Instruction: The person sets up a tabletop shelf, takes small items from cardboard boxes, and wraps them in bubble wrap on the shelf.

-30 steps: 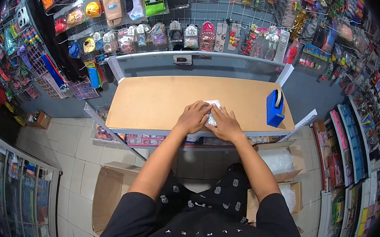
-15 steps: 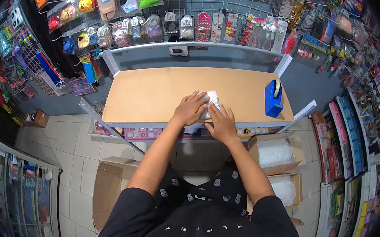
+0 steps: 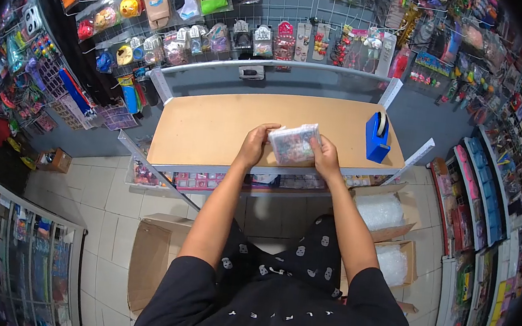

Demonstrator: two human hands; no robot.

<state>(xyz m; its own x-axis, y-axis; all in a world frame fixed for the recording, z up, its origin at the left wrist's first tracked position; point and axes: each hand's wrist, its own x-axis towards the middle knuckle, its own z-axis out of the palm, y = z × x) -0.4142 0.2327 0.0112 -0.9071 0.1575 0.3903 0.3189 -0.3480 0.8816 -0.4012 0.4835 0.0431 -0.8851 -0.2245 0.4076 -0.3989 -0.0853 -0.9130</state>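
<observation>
Above the table's (image 3: 213,133) near edge, both hands (image 3: 254,143) (image 3: 326,157) grip what seems a bubble-wrapped packet (image 3: 293,144) by its ends.

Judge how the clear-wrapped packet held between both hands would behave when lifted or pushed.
The packet probably feels light, since the left hand and right hand pinch only its ends. It keeps its shape, suggesting some stiffness. Its glossy wrap may be slippery.
</observation>
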